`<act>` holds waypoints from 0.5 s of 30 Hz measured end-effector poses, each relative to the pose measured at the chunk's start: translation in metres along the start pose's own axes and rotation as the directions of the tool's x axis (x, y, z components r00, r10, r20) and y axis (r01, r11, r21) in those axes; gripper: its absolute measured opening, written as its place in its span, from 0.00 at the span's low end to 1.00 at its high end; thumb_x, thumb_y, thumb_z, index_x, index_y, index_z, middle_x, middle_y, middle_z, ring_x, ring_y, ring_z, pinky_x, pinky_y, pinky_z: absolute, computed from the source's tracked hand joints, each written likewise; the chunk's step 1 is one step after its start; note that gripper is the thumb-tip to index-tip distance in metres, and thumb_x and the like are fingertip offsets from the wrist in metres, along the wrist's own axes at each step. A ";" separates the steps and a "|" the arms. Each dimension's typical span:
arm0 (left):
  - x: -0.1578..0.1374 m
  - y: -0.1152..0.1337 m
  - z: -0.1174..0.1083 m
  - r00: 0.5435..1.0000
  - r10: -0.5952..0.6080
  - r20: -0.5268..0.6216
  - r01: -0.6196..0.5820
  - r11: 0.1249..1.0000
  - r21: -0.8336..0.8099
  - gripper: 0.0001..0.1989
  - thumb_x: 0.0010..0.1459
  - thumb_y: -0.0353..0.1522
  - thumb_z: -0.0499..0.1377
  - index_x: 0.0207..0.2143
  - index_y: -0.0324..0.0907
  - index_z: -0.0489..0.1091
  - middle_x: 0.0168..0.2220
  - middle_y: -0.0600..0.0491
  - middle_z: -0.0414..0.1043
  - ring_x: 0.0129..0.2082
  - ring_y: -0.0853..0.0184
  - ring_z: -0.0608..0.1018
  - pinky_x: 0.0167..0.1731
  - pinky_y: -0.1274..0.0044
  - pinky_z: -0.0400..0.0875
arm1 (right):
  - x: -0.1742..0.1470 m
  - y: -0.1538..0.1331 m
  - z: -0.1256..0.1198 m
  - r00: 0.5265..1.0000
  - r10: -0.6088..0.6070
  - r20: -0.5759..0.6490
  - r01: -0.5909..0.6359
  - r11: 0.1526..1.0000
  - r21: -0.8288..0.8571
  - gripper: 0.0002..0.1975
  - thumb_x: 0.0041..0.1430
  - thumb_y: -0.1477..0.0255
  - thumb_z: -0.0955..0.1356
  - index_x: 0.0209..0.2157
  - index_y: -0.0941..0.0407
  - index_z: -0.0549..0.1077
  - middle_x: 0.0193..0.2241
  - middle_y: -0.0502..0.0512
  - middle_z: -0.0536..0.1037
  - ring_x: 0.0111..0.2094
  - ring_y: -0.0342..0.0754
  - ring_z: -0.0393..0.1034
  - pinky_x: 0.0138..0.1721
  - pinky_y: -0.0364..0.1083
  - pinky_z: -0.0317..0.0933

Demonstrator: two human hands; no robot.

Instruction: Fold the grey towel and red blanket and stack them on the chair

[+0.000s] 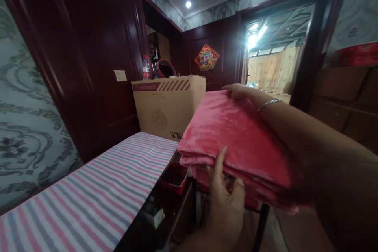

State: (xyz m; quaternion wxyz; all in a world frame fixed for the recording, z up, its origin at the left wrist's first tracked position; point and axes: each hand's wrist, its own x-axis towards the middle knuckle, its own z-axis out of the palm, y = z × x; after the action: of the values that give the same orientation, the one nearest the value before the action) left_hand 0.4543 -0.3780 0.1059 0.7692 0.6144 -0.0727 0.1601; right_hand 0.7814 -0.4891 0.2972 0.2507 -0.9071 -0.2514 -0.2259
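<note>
A folded pink plush blanket lies in several thick layers in front of me, on what looks like a dark-legged stand. At its near edge, my left hand grips the folds, with the index finger on the upper layer and the thumb bent against the lower ones. My right hand, with a silver bracelet on the wrist, reaches across to the far edge. Its fingers are curled over that edge, and their tips are partly hidden.
To the left runs a surface with a striped cloth. Behind it stands a cardboard box, a bottle beyond its top edge. Below are a red container and a small white box. Stacked cartons line the right, beside an open doorway.
</note>
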 end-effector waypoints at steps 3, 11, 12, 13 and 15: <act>0.004 -0.002 -0.001 1.000 -0.020 -0.010 0.019 0.998 -0.065 0.38 0.52 0.35 0.65 0.66 0.54 0.62 0.58 0.47 0.69 0.61 0.58 0.71 0.59 0.70 0.67 | -0.006 0.010 0.024 0.995 0.009 0.099 -0.002 0.997 -0.074 0.27 0.46 0.83 0.71 0.51 0.62 0.78 0.50 0.63 0.79 0.52 0.56 0.73 0.57 0.52 0.62; 0.003 0.009 -0.006 0.995 -0.089 0.054 0.097 0.976 -0.193 0.34 0.55 0.33 0.65 0.64 0.51 0.64 0.50 0.49 0.73 0.39 0.69 0.75 0.44 0.76 0.70 | -0.075 0.072 -0.006 0.992 0.116 0.046 -0.104 0.971 -0.214 0.23 0.62 0.61 0.65 0.56 0.53 0.76 0.50 0.56 0.80 0.53 0.58 0.73 0.57 0.53 0.64; 0.004 0.009 -0.007 0.994 -0.091 0.057 0.101 0.972 -0.211 0.34 0.54 0.33 0.66 0.64 0.51 0.64 0.47 0.50 0.73 0.37 0.70 0.74 0.42 0.77 0.69 | -0.090 0.080 -0.012 0.986 0.168 -0.014 -0.167 0.961 -0.219 0.24 0.63 0.58 0.64 0.55 0.53 0.77 0.50 0.57 0.80 0.54 0.60 0.72 0.57 0.54 0.64; 0.005 0.009 -0.007 0.995 -0.088 0.056 0.098 0.968 -0.229 0.35 0.53 0.33 0.66 0.64 0.51 0.64 0.44 0.51 0.74 0.35 0.71 0.74 0.41 0.78 0.69 | -0.105 0.087 -0.016 0.972 0.227 -0.060 -0.235 0.949 -0.210 0.25 0.63 0.55 0.64 0.54 0.53 0.77 0.49 0.59 0.80 0.54 0.61 0.72 0.57 0.55 0.64; 0.007 0.008 -0.007 0.995 -0.085 0.055 0.096 0.961 -0.261 0.37 0.52 0.33 0.67 0.64 0.49 0.65 0.38 0.53 0.73 0.34 0.71 0.73 0.40 0.78 0.68 | -0.132 0.096 -0.021 0.951 0.295 -0.090 -0.305 0.943 -0.133 0.29 0.63 0.50 0.63 0.52 0.55 0.78 0.45 0.62 0.81 0.50 0.61 0.74 0.53 0.56 0.66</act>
State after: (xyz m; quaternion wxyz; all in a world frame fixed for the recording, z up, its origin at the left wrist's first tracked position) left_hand 0.4576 -0.3686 0.1137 0.8486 0.5129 -0.0817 0.1004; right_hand 0.7278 -0.6185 0.2098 0.2242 -0.9423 -0.0842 -0.2340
